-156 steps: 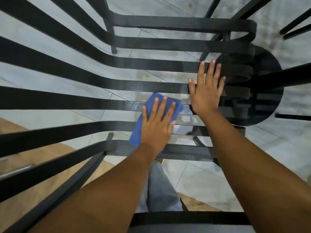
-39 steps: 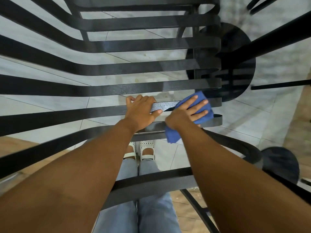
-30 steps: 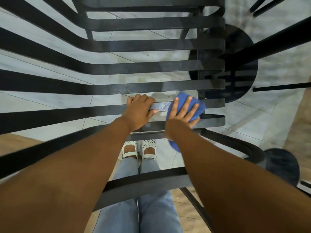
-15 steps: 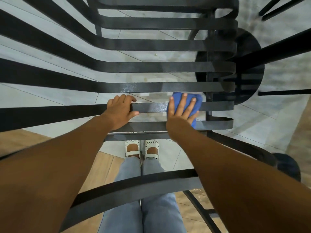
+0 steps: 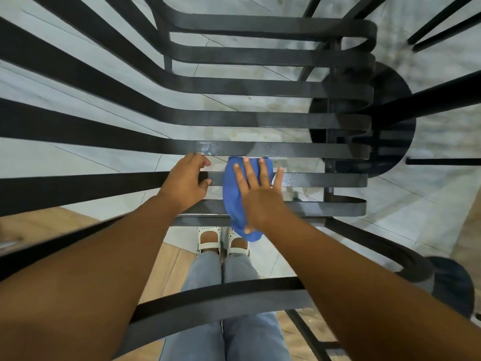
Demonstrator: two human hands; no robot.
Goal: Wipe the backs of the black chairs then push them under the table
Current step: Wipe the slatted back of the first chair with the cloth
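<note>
A blue cloth (image 5: 232, 194) lies against a black slatted chair (image 5: 260, 149). Below are white dotted shoes (image 5: 209, 238), pale blue jeans (image 5: 223, 340), grey marbled tiles (image 5: 78, 162) and tan wood flooring (image 5: 166, 267).

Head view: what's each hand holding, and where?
Left hand grips a black chair slat mid-span. Right hand presses the blue cloth flat against the slats, fingers straight.

The blue cloth (image 5: 235, 194), wiped near the slats' right ends a second ago, now sits further left, almost beside the left hand (image 5: 186, 182). It hangs longer, draped from the upper slat down past the lower one, under the flat, spread fingers of the right hand (image 5: 256, 194). Five seconds ago the left hand pressed the cloth; now it grips a slat of the black chair (image 5: 325, 179) instead.
</note>
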